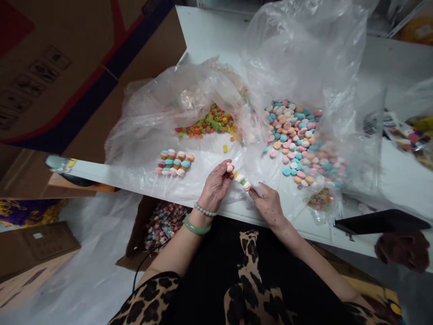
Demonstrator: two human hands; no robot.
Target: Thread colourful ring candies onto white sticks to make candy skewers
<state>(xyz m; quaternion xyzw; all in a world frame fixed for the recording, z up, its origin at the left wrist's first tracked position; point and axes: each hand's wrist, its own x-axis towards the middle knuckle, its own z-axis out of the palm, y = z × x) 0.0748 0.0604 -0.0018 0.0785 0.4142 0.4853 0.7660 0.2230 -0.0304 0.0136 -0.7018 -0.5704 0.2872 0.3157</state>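
Note:
My left hand, with a bead bracelet and a green bangle at the wrist, pinches a round peach-coloured candy at the upper end of a candy skewer. White, green and yellow pieces line the skewer. Around its lower end, the fingers of my right hand are closed; the stick itself is mostly hidden. Several finished-looking candy skewers lie side by side to the left. Beyond my hands are a pile of small red, green and orange ring candies and a heap of pastel candies.
Clear plastic bags surround both piles on the white table. A large cardboard box stands at the left. Below the table edge, another box holds many wrapped pieces. A dark flat device sits at the right edge.

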